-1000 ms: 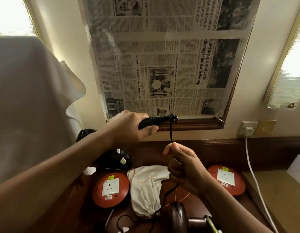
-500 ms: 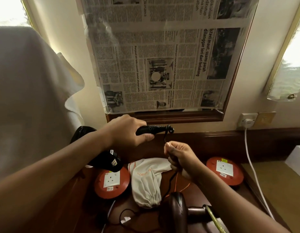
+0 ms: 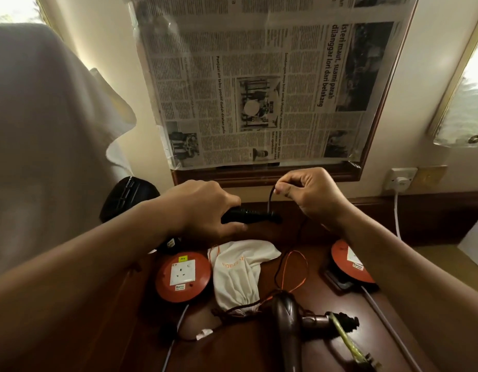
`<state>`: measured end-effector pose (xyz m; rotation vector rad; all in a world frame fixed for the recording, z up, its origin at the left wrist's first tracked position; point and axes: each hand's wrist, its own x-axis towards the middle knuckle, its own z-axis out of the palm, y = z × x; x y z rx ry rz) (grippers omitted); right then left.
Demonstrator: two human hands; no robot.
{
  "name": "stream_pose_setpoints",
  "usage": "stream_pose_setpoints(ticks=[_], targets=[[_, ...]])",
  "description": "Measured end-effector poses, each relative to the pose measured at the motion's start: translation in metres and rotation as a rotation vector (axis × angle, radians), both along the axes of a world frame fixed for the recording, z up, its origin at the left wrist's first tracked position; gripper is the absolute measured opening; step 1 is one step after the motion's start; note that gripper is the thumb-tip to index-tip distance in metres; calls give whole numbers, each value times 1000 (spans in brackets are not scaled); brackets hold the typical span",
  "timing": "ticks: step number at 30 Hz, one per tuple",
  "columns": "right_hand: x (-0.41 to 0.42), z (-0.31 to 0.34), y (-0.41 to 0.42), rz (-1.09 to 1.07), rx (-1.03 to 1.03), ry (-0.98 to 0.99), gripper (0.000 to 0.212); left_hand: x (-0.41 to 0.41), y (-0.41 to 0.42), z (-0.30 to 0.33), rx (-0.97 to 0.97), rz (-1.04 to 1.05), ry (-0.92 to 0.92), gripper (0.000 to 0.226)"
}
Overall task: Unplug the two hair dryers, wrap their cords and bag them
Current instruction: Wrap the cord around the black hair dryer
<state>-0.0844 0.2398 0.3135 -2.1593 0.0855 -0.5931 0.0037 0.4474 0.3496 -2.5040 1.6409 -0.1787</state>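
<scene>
My left hand (image 3: 203, 208) grips the handle of a black hair dryer (image 3: 127, 194), whose body sticks out to the left behind my wrist. Its black cord (image 3: 270, 202) leaves the handle's ribbed end and rises to my right hand (image 3: 310, 194), which pinches it just above and to the right of the handle. The cord then drops toward the desk. A brown hair dryer (image 3: 288, 315) lies on the wooden desk (image 3: 326, 353) near the front, with a yellow-green tie on its handle. A white drawstring bag (image 3: 240, 272) lies between the two hands, below them.
Two red round socket reels stand on the desk, the left reel (image 3: 182, 276) and the right reel (image 3: 350, 264). A white plug (image 3: 400, 181) sits in a wall socket at the right, its cable hanging down. Newspaper (image 3: 259, 84) covers the mirror. White cloth (image 3: 44, 130) hangs at the left.
My right hand has risen with the cord from below the handle's end to above and right of it. My left hand and the dryer have sunk a little.
</scene>
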Motion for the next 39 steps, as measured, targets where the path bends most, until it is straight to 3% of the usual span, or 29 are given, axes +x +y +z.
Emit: stream_pose_setpoints(ticks=[12, 16, 20, 25, 27, 33, 39], targets=[[-25, 6, 17, -11, -333, -188, 12, 4, -19, -11, -64, 195, -4, 42], [-33, -10, 26, 5, -334, -226, 27, 9, -20, -11, -137, 224, 21, 44], [-42, -25, 36, 41, -17, -105, 26, 12, -19, -6, -192, 241, 42, 45], [-43, -40, 49, 301, 735, 87, 19, 12, -17, 0, -279, 210, 64, 38], [-40, -46, 52, 410, 934, 196, 19, 10, -18, 0, -286, 178, 67, 37], [-30, -60, 50, 467, 890, 303, 47, 14, -15, 2, -322, 145, 130, 22], [-30, -65, 47, 656, 1147, 208, 29, 19, -6, 9, -366, 155, 147, 25]])
